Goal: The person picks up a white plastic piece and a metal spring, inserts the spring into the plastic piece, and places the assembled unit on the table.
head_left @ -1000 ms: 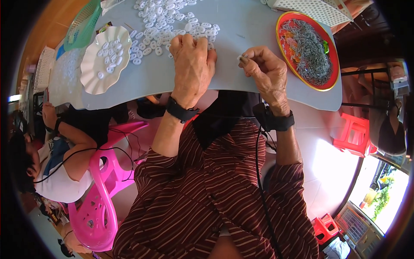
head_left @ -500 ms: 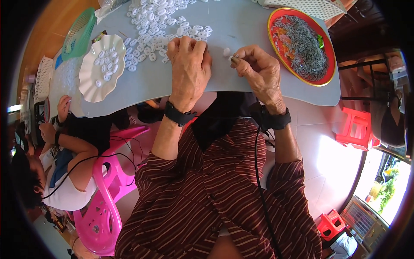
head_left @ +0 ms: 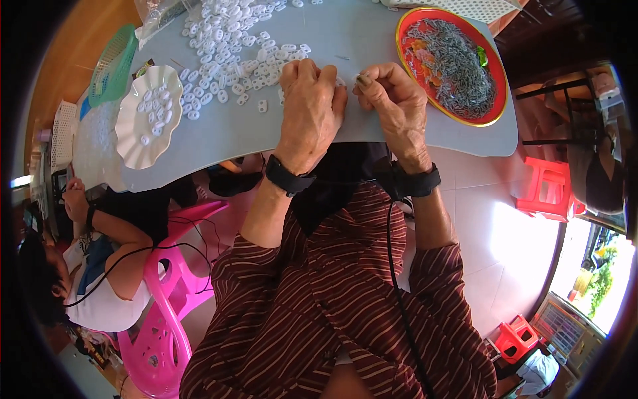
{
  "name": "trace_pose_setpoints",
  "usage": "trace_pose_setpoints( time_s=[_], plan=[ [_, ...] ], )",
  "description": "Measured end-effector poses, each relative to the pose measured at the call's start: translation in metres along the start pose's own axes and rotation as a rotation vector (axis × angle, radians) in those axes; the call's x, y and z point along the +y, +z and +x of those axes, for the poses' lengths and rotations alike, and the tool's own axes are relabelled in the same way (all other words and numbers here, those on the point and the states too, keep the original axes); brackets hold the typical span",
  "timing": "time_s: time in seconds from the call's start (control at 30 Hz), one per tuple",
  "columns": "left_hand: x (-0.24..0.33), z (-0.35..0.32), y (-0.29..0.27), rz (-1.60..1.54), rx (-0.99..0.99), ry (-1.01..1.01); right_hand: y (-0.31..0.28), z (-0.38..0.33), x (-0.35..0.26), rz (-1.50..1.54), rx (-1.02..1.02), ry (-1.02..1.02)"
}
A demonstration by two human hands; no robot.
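Observation:
My left hand (head_left: 311, 110) rests palm down over the table with its fingers curled under; whatever its fingertips hold, if anything, is hidden. Just past its index finger shows a white oval plastic piece (head_left: 340, 82). Close by on the right, my right hand (head_left: 397, 110) is closed in a pinch, thumb against fingers, and what lies between them cannot be made out. Beyond the left hand spreads a heap of small white oval plastic pieces with two holes (head_left: 219, 50). A red tray with a gold rim (head_left: 503, 100) on the right contains a pile of small grey metal pins (head_left: 458, 73).
A cream scalloped dish (head_left: 136, 143) with several white pieces stands at left, near a green basket (head_left: 111, 70). A person (head_left: 113, 279) sits by a pink chair (head_left: 156, 332) on my left. Red stools (head_left: 545, 189) stand on the floor at right. A black cable (head_left: 395, 266) hangs along my front.
My left hand has moved right, closer to my right hand and beside the lone white piece. The small item visible in my right pinch earlier is now hidden. The whole view has shifted slightly.

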State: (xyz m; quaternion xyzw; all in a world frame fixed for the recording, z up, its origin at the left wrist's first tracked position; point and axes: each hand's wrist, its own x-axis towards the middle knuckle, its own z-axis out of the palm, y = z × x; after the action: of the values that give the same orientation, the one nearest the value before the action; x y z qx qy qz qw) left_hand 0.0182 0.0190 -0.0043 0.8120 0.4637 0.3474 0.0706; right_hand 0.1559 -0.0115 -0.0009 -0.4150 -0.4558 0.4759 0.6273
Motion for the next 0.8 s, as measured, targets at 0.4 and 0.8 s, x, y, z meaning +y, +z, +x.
trace_pose_setpoints(
  time_s=[0.4, 0.8],
  plan=[
    [-0.005, -0.001, 0.003, -0.060, -0.027, 0.011, 0.001, 0.001, 0.002, -0.050, 0.015, -0.031],
    [0.005, -0.003, -0.022, -0.941, -0.043, -0.507, 0.000, 0.000, 0.000, -0.037, 0.006, -0.025]
  ],
)
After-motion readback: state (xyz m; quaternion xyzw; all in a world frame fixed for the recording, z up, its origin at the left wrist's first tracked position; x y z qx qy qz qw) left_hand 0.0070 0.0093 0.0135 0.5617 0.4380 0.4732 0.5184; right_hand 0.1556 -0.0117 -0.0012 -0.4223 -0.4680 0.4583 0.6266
